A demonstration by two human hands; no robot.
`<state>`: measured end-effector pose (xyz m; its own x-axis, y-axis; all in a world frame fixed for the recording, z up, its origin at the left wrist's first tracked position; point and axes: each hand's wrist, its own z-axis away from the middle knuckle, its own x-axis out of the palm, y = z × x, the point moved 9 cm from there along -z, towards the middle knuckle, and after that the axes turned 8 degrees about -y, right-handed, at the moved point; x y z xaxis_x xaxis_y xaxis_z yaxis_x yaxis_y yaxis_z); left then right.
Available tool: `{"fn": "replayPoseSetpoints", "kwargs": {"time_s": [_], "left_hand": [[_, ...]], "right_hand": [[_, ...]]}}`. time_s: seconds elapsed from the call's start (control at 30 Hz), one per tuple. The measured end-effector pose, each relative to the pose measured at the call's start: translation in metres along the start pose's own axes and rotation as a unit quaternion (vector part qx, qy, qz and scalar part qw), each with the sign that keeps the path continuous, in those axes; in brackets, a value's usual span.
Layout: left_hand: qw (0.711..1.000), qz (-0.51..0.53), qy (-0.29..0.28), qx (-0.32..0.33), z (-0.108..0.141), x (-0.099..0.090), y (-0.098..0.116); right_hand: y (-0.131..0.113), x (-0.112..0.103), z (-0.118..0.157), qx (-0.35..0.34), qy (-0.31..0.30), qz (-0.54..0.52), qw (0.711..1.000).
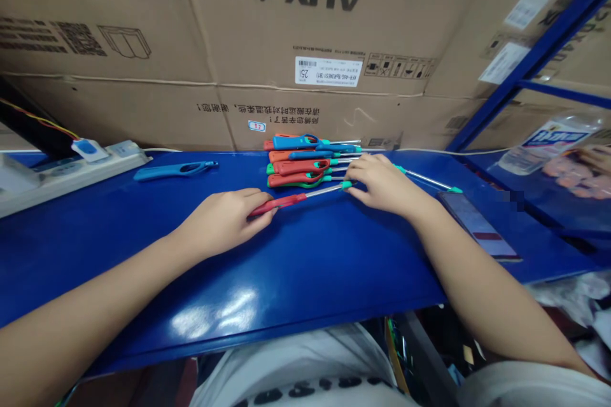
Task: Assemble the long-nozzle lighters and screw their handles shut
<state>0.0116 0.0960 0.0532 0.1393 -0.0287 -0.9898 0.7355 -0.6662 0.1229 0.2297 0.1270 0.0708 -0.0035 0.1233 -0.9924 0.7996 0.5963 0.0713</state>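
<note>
- While I look down through the head camera, nearest to me is a pale shirt [310, 372] with dark lettering along the bottom of the view, too cut off to read.
- Beyond it, the glossy blue table [229, 273] carries the red lighter [281, 202], which I see held between both hands in front of the pile.
- On its handle, the left hand [229, 219] is closed, thumb and fingers gripping the red plastic.
- At the other end of its metal rod, the right hand [382, 183] pinches the green tip [346, 185].
- To the right, partly behind the right forearm, I see a phone [482, 229], its screen text too small to read.
- Just past the hands lies a pile of lighters [305, 168] in red, blue, orange and green; right of it, a loose metal rod [427, 179] ends in green.
- Well left of the pile sit a blue handle [174, 170] and a white power strip [71, 175].
- On the far right, a clear bottle [548, 143] bears a blue-and-white label I cannot read fully.
- Farthest back, the cardboard box [238, 32] shows "AUX" and "奥克斯空调" upside down, a QR code, and a white label [329, 71] with "25"; low down, a small blue-edged sticker [256, 126] has blurred red digits.
</note>
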Motion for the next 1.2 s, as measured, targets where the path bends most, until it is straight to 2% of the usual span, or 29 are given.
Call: {"fn": "replayPoseSetpoints", "kwargs": {"time_s": [0.1, 0.27, 0.37, 0.53, 0.63, 0.8, 1.03, 1.2], "left_hand": [[1.0, -0.001, 0.013, 0.005, 0.001, -0.001, 0.002], [0.999, -0.008, 0.028, 0.021, 0.002, -0.001, 0.007], [0.999, 0.008, 0.026, 0.033, 0.002, 0.004, 0.012], [0.997, 0.056, 0.019, 0.055, 0.004, 0.011, 0.019], [0.994, 0.093, 0.022, 0.057, 0.004, 0.011, 0.02], [0.989, 0.131, 0.03, 0.065, 0.003, 0.011, 0.021], [0.997, -0.033, 0.043, 0.058, 0.006, 0.016, 0.028], [0.998, -0.046, 0.022, 0.04, 0.001, 0.021, 0.027]], "right_hand": [[-0.007, 0.007, -0.002, -0.04, -0.021, -0.05, 0.998], [-0.043, 0.017, -0.003, -0.121, -0.042, -0.118, 0.985], [-0.065, 0.021, -0.003, -0.141, -0.037, -0.083, 0.986], [-0.086, 0.018, -0.001, -0.15, 0.029, 0.025, 0.988], [-0.091, 0.016, 0.001, -0.155, 0.051, 0.06, 0.985], [-0.093, 0.018, 0.001, -0.144, 0.04, 0.099, 0.984], [-0.09, 0.031, -0.002, -0.105, -0.04, 0.026, 0.993], [-0.084, 0.036, -0.006, -0.097, -0.077, -0.024, 0.992]]}}
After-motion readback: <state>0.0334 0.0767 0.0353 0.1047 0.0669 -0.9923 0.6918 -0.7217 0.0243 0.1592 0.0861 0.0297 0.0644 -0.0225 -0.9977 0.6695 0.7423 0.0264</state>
